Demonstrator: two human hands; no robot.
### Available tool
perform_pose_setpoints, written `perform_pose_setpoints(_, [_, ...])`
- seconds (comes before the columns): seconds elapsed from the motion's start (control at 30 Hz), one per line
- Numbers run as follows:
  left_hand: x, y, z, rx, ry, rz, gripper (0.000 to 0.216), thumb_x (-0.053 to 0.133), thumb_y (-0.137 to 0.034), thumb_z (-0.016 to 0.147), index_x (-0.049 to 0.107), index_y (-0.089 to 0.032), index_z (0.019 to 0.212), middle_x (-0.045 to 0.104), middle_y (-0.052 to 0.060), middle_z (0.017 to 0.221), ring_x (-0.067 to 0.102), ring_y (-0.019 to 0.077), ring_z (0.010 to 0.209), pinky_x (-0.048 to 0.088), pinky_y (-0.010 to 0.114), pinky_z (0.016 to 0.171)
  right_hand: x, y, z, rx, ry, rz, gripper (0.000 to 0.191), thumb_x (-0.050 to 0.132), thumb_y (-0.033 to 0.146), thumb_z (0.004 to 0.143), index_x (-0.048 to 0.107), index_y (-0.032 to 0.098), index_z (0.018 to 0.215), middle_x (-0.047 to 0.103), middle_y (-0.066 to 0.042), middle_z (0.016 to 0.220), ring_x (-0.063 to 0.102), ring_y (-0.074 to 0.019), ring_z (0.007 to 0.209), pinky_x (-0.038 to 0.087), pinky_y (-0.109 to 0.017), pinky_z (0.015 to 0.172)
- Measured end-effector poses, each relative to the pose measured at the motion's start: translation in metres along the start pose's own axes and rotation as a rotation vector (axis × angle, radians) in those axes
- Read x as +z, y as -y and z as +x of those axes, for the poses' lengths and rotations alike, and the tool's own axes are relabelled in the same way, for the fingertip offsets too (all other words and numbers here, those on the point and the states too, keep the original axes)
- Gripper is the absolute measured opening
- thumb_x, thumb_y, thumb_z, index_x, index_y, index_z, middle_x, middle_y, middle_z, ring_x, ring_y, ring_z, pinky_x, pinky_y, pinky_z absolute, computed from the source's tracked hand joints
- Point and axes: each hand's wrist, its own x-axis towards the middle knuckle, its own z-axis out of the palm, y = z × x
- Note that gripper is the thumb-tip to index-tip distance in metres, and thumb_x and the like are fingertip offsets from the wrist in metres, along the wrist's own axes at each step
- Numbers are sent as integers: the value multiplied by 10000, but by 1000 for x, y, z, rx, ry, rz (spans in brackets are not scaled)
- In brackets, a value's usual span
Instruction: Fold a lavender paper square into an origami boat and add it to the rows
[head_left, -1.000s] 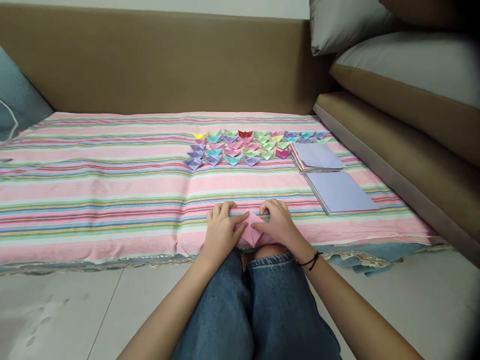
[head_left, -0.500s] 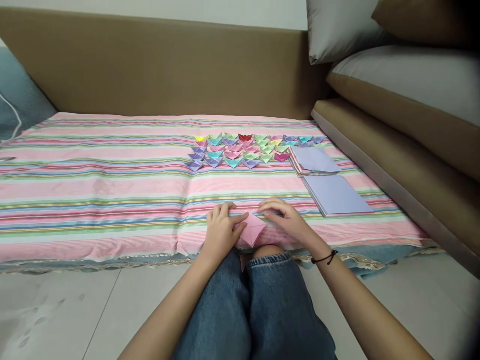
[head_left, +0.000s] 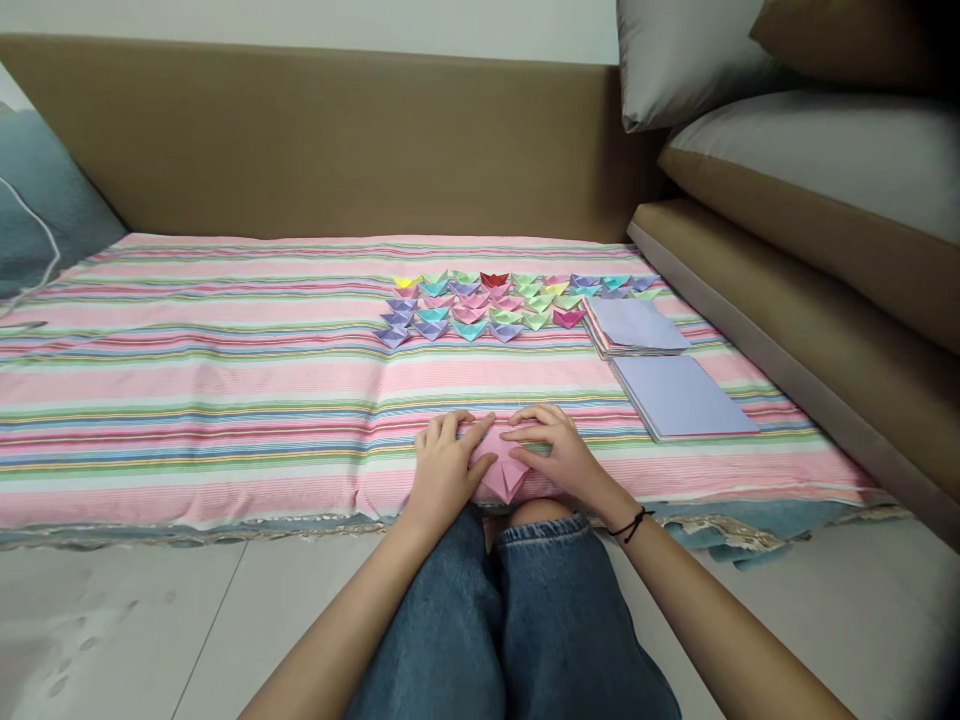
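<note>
A folded piece of pink origami paper [head_left: 504, 482] lies at the near edge of the striped cloth, just beyond my knees, one corner pointing toward me. My left hand [head_left: 444, 460] grips its left side with thumb and forefinger. From the right, my right hand [head_left: 553, 450] has its thumb and fingertips on the paper's upper right part. Both thumbs come close together over the middle. Creases run down to the near corner; the underside is hidden.
Rows of small folded paper boats [head_left: 469, 314] in many colours stand farther back. Right of them lie two stacks of square paper, a back stack [head_left: 637, 326] and a front stack [head_left: 682, 397]. Large cushions [head_left: 817, 170] are piled at the right. A striped cloth [head_left: 187, 390] covers the seat.
My right hand has moved left and down onto the pink paper, which it was apart from before. The paper's near part now shows folded flaps. The view has shifted slightly.
</note>
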Motion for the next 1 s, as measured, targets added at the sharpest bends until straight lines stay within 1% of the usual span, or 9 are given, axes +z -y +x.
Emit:
perform_pose_setpoints(0.17, [0,-8,2,-58,6,20,596,599,-376,798,407,-259,1350,528,79,1207,426,268,1099,327,412,890,1,1,1,12,9,-24,280,686,204,754,707,306,1014,625,-37,1078,499,-245,1053,360,-444,937])
perform_pose_setpoints(0.23, [0,-12,4,-97,10,27,639,612,-421,774,401,-247,1352,524,88,1211,425,284,1095,324,424,890,1,1,1,14,12,-27,279,686,222,759,704,311,1023,625,-36,1080,497,-243,1054,357,-443,939])
perform_pose_setpoints(0.3, [-1,-15,6,-136,16,13,658,633,-432,750,411,-256,1344,519,87,1203,428,293,1086,328,430,884,1,2,1,18,14,-26,272,685,239,763,703,313,1025,626,-35,1080,495,-245,1058,351,-446,943])
perform_pose_setpoints(0.47, [-2,-11,5,-274,-8,-89,615,682,-307,706,476,-294,1285,480,81,1159,437,280,1086,357,405,878,-1,3,2,34,38,-18,292,669,209,765,699,325,1032,626,-33,1083,487,-254,1071,346,-459,942])
perform_pose_setpoints(0.57, [-5,-7,2,-362,-40,-103,577,703,-289,681,523,-309,1229,442,89,1197,411,302,1132,356,431,892,-2,3,2,37,43,-12,297,672,208,760,700,321,1033,624,-40,1082,491,-256,1063,355,-457,930])
perform_pose_setpoints(0.63, [-8,-4,-1,-389,-40,-116,546,704,-276,679,542,-311,1199,434,89,1215,398,310,1158,351,449,902,-2,3,2,40,46,-9,303,679,207,753,701,319,1034,623,-42,1078,492,-257,1059,357,-455,926])
perform_pose_setpoints(0.87, [-20,1,-6,-392,-26,-167,436,648,-146,678,596,-299,1084,485,69,1192,416,303,1143,343,476,901,-3,5,3,41,53,-14,283,667,201,760,708,327,1010,623,-38,1067,492,-258,1060,350,-459,928])
perform_pose_setpoints(1.0, [-19,0,-7,-310,-12,-239,381,532,-46,726,640,-294,994,551,30,1171,441,266,1111,338,443,896,-3,5,2,44,41,-15,261,672,204,756,714,303,994,624,-42,1071,496,-258,1060,355,-455,929])
